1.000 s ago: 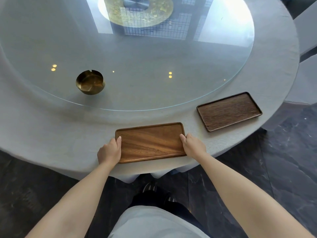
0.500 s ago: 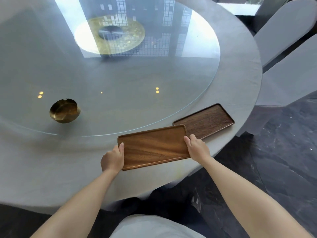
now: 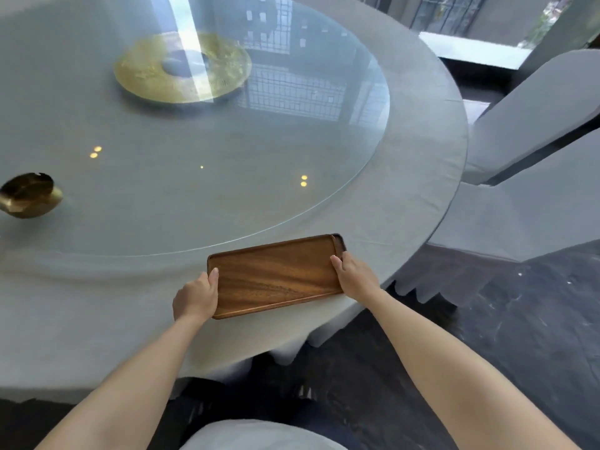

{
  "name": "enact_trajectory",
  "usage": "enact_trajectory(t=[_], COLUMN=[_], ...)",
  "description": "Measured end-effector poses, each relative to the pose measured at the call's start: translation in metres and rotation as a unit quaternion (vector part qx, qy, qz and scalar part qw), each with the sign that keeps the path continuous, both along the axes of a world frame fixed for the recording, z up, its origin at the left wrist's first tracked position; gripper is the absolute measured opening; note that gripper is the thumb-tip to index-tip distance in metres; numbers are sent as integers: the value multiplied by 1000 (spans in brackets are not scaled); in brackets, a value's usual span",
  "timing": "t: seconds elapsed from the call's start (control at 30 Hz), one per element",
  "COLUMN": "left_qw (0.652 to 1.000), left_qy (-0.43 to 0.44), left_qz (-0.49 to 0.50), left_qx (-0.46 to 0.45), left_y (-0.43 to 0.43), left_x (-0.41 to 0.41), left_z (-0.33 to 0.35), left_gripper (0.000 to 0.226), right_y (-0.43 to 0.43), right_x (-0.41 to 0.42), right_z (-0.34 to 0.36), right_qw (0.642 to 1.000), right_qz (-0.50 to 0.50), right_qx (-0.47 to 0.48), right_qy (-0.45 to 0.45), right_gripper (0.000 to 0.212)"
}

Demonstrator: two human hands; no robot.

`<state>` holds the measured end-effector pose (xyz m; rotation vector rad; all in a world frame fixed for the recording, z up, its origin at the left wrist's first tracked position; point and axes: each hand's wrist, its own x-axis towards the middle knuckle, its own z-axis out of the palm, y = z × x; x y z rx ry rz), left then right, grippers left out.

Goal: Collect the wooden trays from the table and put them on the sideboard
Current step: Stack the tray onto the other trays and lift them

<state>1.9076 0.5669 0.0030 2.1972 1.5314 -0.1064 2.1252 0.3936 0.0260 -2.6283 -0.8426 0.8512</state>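
A rectangular, warm-brown wooden tray (image 3: pixel 276 274) with rounded corners and a shallow raised rim is shown held by its two short ends over the near edge of a round table covered in pale grey cloth (image 3: pixel 422 190). The left hand (image 3: pixel 194 298) is closed on the tray's left end, thumb laid on the rim and fingers curled beneath. The right hand (image 3: pixel 355 276) is closed on the right end in the same manner, thumb on top. A second, darker wooden tray (image 3: pixel 340 243) is seen only as a narrow strip at the far right corner of the upper tray, lying directly below it; whether the two are touching cannot be told. A large circular glass turntable (image 3: pixel 227 196) occupies the middle of the table, with a gold-coloured disc (image 3: pixel 143 76) at its centre. A brass-coloured bowl-shaped ashtray (image 3: pixel 29 196) is set on the glass near the left edge of the view, well apart from the trays. Chairs in pale grey fabric covers (image 3: pixel 535 108) are placed to the right of the table on a dark stone floor (image 3: pixel 535 319).
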Motion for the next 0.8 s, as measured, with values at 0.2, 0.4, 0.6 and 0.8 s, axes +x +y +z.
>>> enact_trajectory(t=[0.2,0.4,0.6,0.8], left_qw=[1000,999,999,998], left_qy=[21,47,47,47], left_qz=[20,15,14,18], left_qx=[-7,-19,-19,-26], left_y=[-7,-14,-14,-12], left_x=[26,34,36,35], left_z=[3,-5,-8,-7], left_gripper=[56,55,53,52], right_y=[-1,-1,-1,2], right_x=[35,46,48,42], right_z=[-3,-19,-24,-23], right_qw=[999,999,998,998], right_qz=[18,20,47,50], right_qx=[-15,-16,-24,-18], right_qy=[45,42,18,-15], right_gripper=[38,34,39,43])
